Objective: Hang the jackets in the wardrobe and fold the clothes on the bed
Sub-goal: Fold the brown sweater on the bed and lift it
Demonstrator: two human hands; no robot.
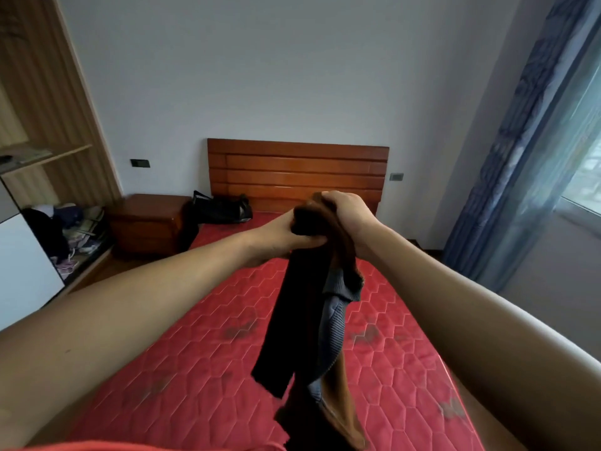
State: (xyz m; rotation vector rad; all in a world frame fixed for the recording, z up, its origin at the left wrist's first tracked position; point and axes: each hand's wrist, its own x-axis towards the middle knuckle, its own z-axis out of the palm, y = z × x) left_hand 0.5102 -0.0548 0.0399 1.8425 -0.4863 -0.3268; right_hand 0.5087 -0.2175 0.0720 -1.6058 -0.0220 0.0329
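A brown jacket (305, 323) with a dark sleeve and grey ribbed cuffs hangs bunched in the air over the red quilted bed (201, 346). My left hand (283, 237) grips its gathered top from the left, fingers curled around the fabric. My right hand (346, 213) clutches the same bunch from above and the right. The lower part of the jacket trails down toward the bed's near end. The wardrobe (48, 125) stands open at the left edge of the view.
A wooden headboard (297, 172) backs the bed. A black bag (221, 206) lies near the pillow end, beside a wooden nightstand (146, 219). Clothes and shoes (74, 236) pile up in the wardrobe's lower part. Blue curtains (527, 157) cover the window on the right.
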